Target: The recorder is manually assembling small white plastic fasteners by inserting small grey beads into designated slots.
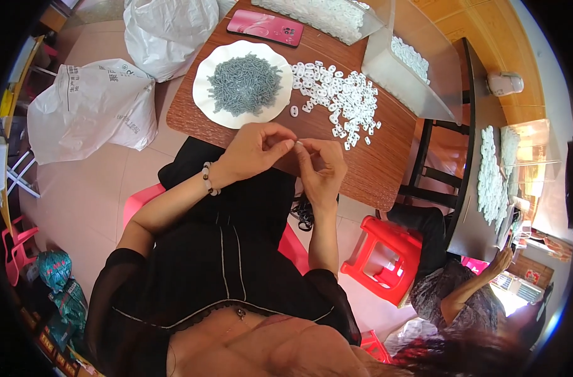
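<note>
My left hand (255, 151) and my right hand (324, 166) meet just over the near edge of the brown table. A small white piece (298, 143) shows between their fingertips, pinched by my right thumb and forefinger. The left thumb and forefinger are pressed together against it; whatever they grip is too small to make out. Beyond my left hand lies a white scalloped plate (201, 94) heaped with small grey coiled springs (245, 85). To its right, loose white plastic pieces with two holes (346, 94) are spread on the wood.
A pink phone (264, 27) lies behind the plate. Clear-walled bins (393, 69) of white pieces line the table's far right. White sacks (91, 110) stand on the floor at left. A red stool (383, 261) and another person's arm (475, 289) are at right, beside a dark table (471, 207).
</note>
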A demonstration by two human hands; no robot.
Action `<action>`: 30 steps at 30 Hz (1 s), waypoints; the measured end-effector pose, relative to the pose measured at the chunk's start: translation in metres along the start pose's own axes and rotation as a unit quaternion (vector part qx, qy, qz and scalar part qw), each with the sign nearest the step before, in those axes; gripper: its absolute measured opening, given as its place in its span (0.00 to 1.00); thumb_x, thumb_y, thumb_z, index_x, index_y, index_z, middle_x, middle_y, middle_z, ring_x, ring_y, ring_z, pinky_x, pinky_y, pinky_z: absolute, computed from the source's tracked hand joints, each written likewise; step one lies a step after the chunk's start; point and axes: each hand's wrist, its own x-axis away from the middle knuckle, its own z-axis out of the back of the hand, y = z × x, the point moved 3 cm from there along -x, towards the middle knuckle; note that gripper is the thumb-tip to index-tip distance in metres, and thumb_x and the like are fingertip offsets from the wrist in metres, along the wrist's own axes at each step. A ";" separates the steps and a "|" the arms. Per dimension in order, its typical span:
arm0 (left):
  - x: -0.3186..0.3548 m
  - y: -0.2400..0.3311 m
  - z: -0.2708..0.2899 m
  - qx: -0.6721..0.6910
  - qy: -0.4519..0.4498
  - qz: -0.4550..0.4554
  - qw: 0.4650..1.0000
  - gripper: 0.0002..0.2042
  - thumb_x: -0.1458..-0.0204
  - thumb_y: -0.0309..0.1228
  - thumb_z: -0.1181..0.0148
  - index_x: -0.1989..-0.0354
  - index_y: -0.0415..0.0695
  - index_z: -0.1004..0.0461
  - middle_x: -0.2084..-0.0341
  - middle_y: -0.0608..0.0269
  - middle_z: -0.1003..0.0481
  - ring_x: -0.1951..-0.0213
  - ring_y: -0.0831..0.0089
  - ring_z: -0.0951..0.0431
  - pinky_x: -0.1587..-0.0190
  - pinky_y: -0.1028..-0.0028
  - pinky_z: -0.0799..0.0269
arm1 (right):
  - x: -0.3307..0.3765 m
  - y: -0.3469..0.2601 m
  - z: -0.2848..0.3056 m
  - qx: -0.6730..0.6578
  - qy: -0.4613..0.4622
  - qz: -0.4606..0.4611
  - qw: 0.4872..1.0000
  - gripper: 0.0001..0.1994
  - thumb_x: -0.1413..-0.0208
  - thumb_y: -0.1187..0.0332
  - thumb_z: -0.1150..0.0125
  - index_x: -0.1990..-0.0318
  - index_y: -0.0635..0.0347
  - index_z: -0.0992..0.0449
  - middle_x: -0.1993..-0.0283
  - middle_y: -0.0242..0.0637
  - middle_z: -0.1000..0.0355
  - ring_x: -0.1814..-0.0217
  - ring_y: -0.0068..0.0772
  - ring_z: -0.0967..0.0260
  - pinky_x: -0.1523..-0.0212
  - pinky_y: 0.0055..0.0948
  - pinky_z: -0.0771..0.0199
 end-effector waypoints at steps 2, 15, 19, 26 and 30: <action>0.000 0.013 0.012 -0.116 0.063 -0.058 0.990 0.07 0.48 0.27 0.41 0.64 0.37 0.24 0.73 0.62 0.24 0.74 0.79 0.26 0.72 0.77 0.31 | 0.002 0.004 0.003 -0.008 0.016 -0.067 0.998 0.05 0.53 0.78 0.33 0.67 0.60 0.21 0.71 0.33 0.28 0.72 0.26 0.36 0.73 0.22 0.36; -0.037 0.010 0.092 -0.500 0.153 -0.122 0.844 0.06 0.52 0.30 0.38 0.67 0.44 0.24 0.74 0.58 0.30 0.69 0.60 0.29 0.67 0.64 0.34 | 0.007 0.010 0.000 -0.022 0.006 -0.096 0.995 0.04 0.48 0.74 0.35 0.65 0.62 0.21 0.70 0.29 0.31 0.69 0.18 0.40 0.68 0.18 0.39; -0.041 0.008 0.093 -0.481 0.171 -0.121 0.851 0.05 0.52 0.29 0.39 0.69 0.42 0.24 0.76 0.57 0.29 0.67 0.59 0.27 0.65 0.63 0.32 | 0.007 0.010 -0.002 -0.024 -0.005 -0.095 0.995 0.04 0.47 0.74 0.35 0.65 0.63 0.21 0.70 0.29 0.31 0.69 0.18 0.40 0.67 0.18 0.39; -0.041 0.014 0.090 -0.331 0.194 -0.054 0.922 0.06 0.51 0.28 0.39 0.68 0.41 0.25 0.72 0.58 0.27 0.69 0.62 0.27 0.66 0.67 0.33 | 0.000 0.015 -0.010 -0.071 -0.012 -0.146 0.987 0.05 0.46 0.73 0.36 0.63 0.63 0.21 0.69 0.26 0.32 0.68 0.15 0.39 0.67 0.16 0.39; -0.039 0.009 0.096 -0.456 0.212 -0.143 0.853 0.05 0.52 0.29 0.38 0.68 0.42 0.25 0.72 0.58 0.28 0.68 0.62 0.27 0.65 0.67 0.33 | -0.002 0.018 -0.015 -0.078 -0.028 -0.134 0.987 0.05 0.46 0.73 0.36 0.63 0.62 0.21 0.69 0.26 0.32 0.68 0.15 0.39 0.67 0.16 0.39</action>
